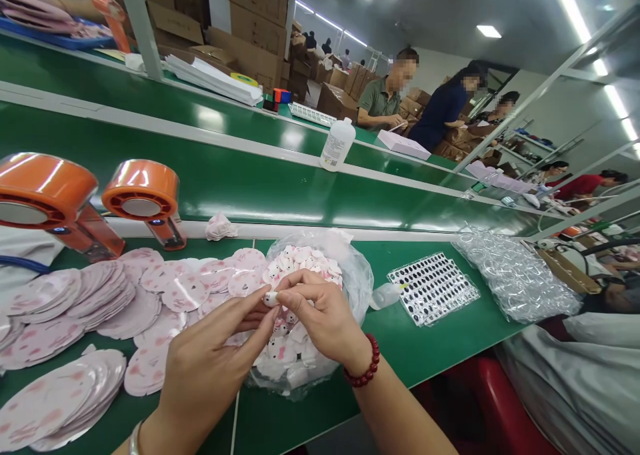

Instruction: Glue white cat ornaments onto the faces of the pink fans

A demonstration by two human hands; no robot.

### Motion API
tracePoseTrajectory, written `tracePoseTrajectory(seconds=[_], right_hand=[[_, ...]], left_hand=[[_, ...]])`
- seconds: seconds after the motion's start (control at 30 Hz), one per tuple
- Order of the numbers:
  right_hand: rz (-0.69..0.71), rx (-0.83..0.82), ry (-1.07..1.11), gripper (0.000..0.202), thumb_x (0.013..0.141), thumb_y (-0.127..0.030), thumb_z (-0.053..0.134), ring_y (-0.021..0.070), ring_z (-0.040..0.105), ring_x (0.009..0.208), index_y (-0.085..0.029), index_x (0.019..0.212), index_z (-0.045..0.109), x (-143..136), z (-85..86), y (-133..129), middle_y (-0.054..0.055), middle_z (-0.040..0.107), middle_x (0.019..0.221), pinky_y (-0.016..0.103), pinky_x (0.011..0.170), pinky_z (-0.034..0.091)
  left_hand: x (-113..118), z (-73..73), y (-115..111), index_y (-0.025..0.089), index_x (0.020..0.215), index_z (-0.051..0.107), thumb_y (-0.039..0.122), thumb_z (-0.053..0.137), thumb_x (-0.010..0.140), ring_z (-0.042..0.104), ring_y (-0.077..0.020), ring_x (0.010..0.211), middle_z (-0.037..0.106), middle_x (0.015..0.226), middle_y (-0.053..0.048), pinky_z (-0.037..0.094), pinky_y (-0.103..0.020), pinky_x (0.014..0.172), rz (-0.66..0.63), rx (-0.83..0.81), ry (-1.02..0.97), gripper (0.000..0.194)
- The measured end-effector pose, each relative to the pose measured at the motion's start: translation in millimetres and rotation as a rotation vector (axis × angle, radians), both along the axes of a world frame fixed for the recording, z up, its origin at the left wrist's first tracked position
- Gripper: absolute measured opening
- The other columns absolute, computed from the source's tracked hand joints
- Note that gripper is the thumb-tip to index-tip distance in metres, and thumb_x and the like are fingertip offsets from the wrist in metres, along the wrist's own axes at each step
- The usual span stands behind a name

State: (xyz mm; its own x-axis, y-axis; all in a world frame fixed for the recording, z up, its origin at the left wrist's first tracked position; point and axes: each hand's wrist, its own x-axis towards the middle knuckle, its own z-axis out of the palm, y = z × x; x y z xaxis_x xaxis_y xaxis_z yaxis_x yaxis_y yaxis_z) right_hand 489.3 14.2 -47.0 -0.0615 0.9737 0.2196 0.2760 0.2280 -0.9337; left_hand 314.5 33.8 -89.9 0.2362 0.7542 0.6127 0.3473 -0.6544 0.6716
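A small white piece with dark dots [271, 299] is pinched between the fingertips of both hands. My left hand [215, 348] holds it from the left, thumb below and fingers above. My right hand [323, 311], with a red bead bracelet at the wrist, grips its right side. Just beneath the hands lies a clear plastic bag [357, 275] full of small white and pink pieces [300, 261]. Stacks of pink patterned round sheets [185, 291] spread over the green table to the left.
Right of the bag are a small squeeze bottle [387, 296], sheets of black oval pieces [435, 288] and bubble wrap [515, 275]. Two orange fans [143, 191] stand at the left. A white bottle [338, 145] stands on the ledge ahead. Several people work beyond.
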Motion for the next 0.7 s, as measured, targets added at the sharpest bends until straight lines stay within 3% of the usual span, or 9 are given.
tracePoseTrajectory(seconds=[0.13,0.33,0.5,0.63,0.7], right_hand=[[-0.137,0.077,-0.052,0.023,0.099,-0.026,0.066,0.0176,0.061,0.097,-0.023,0.078,0.076,-10,-1.8,-6,0.001,0.067,0.094,0.034,0.093,0.046],[-0.087,-0.065,0.165,0.042,0.1,-0.037,0.059,0.0165,0.061,0.088,-0.021,0.061,0.062,-14,0.5,-6,0.002,0.063,0.088,0.032,0.085,0.048],[-0.117,-0.106,0.151,0.048,0.101,-0.041,0.054,0.0166,0.063,0.085,-0.021,0.057,0.054,-15,-5.1,-5,0.003,0.064,0.086,0.029,0.077,0.051],[-0.191,-0.075,0.047,0.047,0.102,-0.036,0.051,0.0163,0.063,0.077,-0.021,0.058,0.055,-12,-7.2,-4,0.001,0.065,0.077,0.029,0.075,0.052],[-0.29,-0.04,-0.037,0.039,0.1,-0.031,0.055,0.0209,0.062,0.091,-0.021,0.063,0.061,-8,-7.9,-3,0.004,0.068,0.085,0.035,0.087,0.051]], left_hand=[[0,0.7,-2,0.025,0.124,0.067,0.041,0.068,0.092,0.076,-0.0158,0.075,0.078,0.105,-0.002,0.065,-0.028,0.076,0.025,-0.007,0.006,0.035],[-2,5.9,-5,0.029,0.127,0.067,0.04,0.069,0.092,0.072,-0.0128,0.068,0.078,0.095,0.001,0.063,-0.026,0.073,0.098,0.058,0.011,0.036],[-3,7.4,-7,0.03,0.121,0.07,0.037,0.069,0.092,0.075,-0.0145,0.075,0.08,0.093,0.002,0.061,-0.025,0.077,0.084,0.09,0.017,0.029],[0,10.4,-8,0.026,0.11,0.073,0.051,0.068,0.09,0.075,-0.0148,0.066,0.08,0.087,0.002,0.062,-0.022,0.066,0.066,-0.039,0.001,0.032],[2,12.2,-6,0.023,0.113,0.072,0.052,0.065,0.092,0.073,-0.0142,0.057,0.079,0.078,0.002,0.061,-0.02,0.056,0.049,-0.148,0.007,0.036]])
